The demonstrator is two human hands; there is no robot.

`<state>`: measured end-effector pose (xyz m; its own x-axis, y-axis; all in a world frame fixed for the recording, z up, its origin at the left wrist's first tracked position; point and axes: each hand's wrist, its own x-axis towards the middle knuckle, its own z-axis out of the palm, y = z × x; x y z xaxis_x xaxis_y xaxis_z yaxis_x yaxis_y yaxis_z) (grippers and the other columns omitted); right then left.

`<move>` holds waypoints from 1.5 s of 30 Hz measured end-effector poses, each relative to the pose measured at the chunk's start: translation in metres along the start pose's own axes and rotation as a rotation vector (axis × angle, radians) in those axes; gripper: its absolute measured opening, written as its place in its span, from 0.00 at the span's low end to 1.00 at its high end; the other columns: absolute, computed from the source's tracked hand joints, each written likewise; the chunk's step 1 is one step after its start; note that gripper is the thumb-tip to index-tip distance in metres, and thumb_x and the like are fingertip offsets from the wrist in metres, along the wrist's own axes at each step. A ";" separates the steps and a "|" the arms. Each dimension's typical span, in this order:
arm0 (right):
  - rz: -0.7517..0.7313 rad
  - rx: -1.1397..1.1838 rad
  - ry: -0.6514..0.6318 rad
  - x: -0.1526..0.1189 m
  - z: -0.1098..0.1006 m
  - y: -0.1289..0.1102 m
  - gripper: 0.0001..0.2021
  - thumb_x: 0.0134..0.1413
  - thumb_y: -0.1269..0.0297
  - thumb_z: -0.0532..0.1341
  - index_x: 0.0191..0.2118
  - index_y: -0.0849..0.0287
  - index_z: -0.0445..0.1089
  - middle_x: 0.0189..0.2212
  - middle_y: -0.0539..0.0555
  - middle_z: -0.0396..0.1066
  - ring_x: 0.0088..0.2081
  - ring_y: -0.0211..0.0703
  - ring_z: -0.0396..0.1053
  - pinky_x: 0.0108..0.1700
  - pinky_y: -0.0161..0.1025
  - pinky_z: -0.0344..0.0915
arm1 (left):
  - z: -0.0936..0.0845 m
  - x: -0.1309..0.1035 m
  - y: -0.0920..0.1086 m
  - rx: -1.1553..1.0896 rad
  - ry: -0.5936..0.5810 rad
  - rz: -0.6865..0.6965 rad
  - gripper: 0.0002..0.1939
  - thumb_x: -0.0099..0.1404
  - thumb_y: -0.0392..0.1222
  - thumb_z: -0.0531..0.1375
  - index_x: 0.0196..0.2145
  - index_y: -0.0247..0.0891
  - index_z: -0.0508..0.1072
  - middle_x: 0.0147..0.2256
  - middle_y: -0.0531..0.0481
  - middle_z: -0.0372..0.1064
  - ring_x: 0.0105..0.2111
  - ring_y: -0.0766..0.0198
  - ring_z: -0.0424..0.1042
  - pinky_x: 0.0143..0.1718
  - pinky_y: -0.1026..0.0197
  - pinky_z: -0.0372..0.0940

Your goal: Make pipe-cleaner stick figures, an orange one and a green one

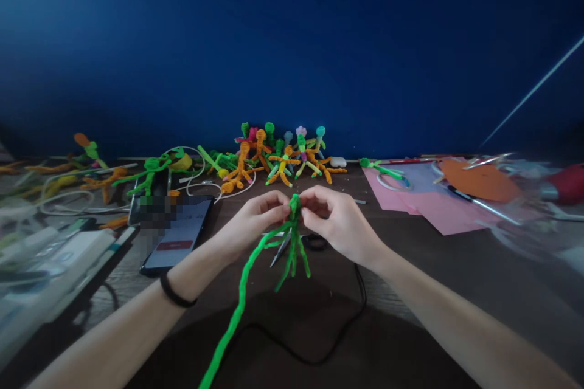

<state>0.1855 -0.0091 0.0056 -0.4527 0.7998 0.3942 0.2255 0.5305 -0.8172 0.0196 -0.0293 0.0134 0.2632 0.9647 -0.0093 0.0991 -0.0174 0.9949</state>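
Between my two hands is a green pipe-cleaner figure (295,205), upright, with several thin legs hanging down. My left hand (264,213) pinches it from the left near its top, and my right hand (331,216) pinches it from the right. A long green pipe cleaner (243,298) trails from the figure down past the lower edge of the view. Behind and below the figure, scissors (314,242) lie on the table, partly hidden by the legs and my right hand.
Several finished-looking pipe-cleaner figures (260,146) stand against the blue wall. A phone (180,237) lies left, near a power strip (55,273) and white cables. Pink paper (433,213) and an orange paper piece (477,179) lie right. A black cord (319,361) curls in front.
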 end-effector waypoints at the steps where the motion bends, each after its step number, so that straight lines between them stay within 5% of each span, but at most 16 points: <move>1: -0.004 -0.007 -0.004 0.000 0.000 -0.001 0.06 0.47 0.71 0.54 0.33 0.61 0.65 0.26 0.50 0.68 0.26 0.34 0.65 0.30 0.32 0.63 | 0.000 0.000 0.000 -0.007 -0.006 -0.010 0.06 0.56 0.42 0.56 0.28 0.36 0.64 0.24 0.56 0.58 0.23 0.72 0.58 0.24 0.69 0.54; 10: -0.068 -0.148 0.002 -0.002 -0.006 -0.009 0.02 0.45 0.71 0.55 0.28 0.60 0.64 0.21 0.47 0.64 0.24 0.32 0.61 0.29 0.32 0.60 | -0.004 0.000 -0.006 -0.143 -0.091 -0.080 0.04 0.56 0.41 0.56 0.28 0.39 0.63 0.21 0.57 0.57 0.20 0.72 0.58 0.21 0.69 0.54; 25: 0.450 0.669 -0.360 0.002 -0.007 -0.007 0.05 0.48 0.70 0.53 0.33 0.62 0.61 0.13 0.45 0.65 0.14 0.30 0.59 0.18 0.28 0.57 | -0.007 0.000 -0.008 -0.037 -0.136 -0.023 0.08 0.55 0.44 0.58 0.29 0.36 0.66 0.26 0.51 0.64 0.28 0.67 0.65 0.31 0.63 0.62; 38: 0.305 0.777 -0.290 0.005 -0.006 0.006 0.04 0.47 0.73 0.52 0.31 0.60 0.58 0.16 0.45 0.63 0.19 0.30 0.60 0.23 0.29 0.58 | 0.001 -0.002 -0.004 -0.026 -0.210 0.050 0.07 0.54 0.38 0.58 0.33 0.37 0.67 0.34 0.48 0.69 0.34 0.63 0.68 0.35 0.62 0.61; 41: 0.302 0.687 -0.195 0.007 -0.006 0.006 0.04 0.46 0.72 0.54 0.31 0.59 0.58 0.17 0.45 0.64 0.19 0.30 0.60 0.22 0.29 0.58 | 0.002 -0.001 -0.004 0.114 -0.130 0.063 0.05 0.55 0.40 0.57 0.30 0.36 0.67 0.30 0.50 0.68 0.31 0.65 0.67 0.32 0.64 0.60; 45: 0.403 0.572 -0.150 0.008 -0.003 0.005 0.01 0.49 0.70 0.53 0.29 0.61 0.60 0.19 0.48 0.66 0.19 0.31 0.62 0.21 0.30 0.59 | 0.000 0.000 -0.007 0.427 0.129 0.167 0.05 0.54 0.39 0.57 0.24 0.36 0.64 0.21 0.56 0.60 0.24 0.69 0.61 0.26 0.66 0.56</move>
<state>0.1857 0.0005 0.0057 -0.5525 0.8334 -0.0138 -0.0683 -0.0617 -0.9958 0.0188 -0.0295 0.0063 0.1902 0.9638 0.1869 0.4585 -0.2556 0.8512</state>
